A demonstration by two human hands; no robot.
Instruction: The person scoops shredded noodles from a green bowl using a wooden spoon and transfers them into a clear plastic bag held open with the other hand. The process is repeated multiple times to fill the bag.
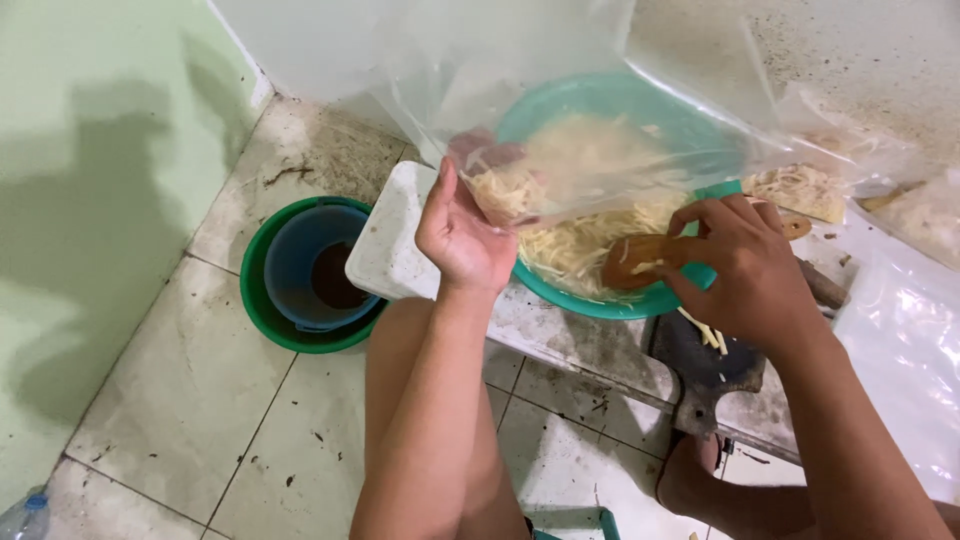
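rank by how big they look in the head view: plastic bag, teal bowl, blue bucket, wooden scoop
1. plastic bag, spans most of the top, though it is held nearest the camera
2. teal bowl
3. blue bucket, partly hidden, so its place against the bowl is unsure
4. wooden scoop, in the right hand

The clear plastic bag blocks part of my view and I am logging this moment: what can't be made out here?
Head view:
- Left hand: fingers inside the clear plastic bag, blurred by the film.
- Teal basin: far side veiled by the bag.
- Right hand: covers part of the brown scoop.
- Blue bucket: dark contents unclear.
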